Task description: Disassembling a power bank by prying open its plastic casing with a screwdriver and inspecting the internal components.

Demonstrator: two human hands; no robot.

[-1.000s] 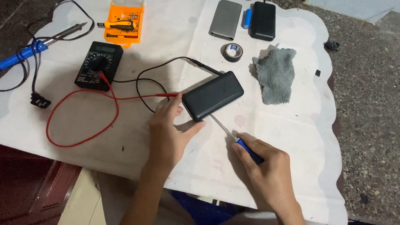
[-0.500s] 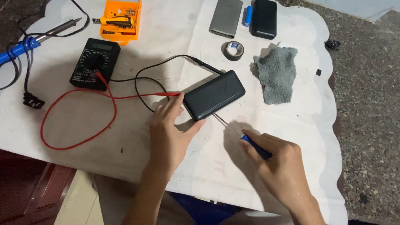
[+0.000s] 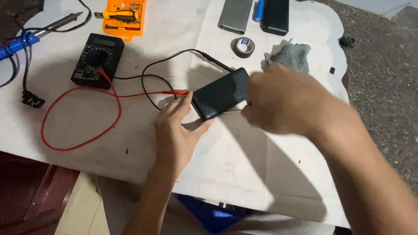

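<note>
A black power bank [image 3: 220, 93] lies slanted on the white-covered table [image 3: 244, 174]. My left hand [image 3: 176, 130] rests at its near-left end, fingers along the edge and thumb against its corner. My right hand [image 3: 283, 100] is blurred and hovers over the power bank's right end, hiding it. A thin metal screwdriver shaft [image 3: 233, 110] pokes out from under that hand toward the power bank's near edge; the handle is hidden. A red probe tip [image 3: 174, 92] lies just left of the power bank.
A black multimeter [image 3: 98, 58] with red lead [image 3: 78, 139] and black lead [image 3: 174, 54] sits to the left. An orange bit box [image 3: 124, 17], blue soldering iron [image 3: 26, 39], tape roll [image 3: 243, 47], grey cloth [image 3: 291, 54], and grey case [image 3: 235, 15] and black case [image 3: 275, 15] lie at the back.
My right hand has swung up from the table's near edge to over the power bank's right end, carrying the screwdriver. The left hand has stayed on the power bank.
</note>
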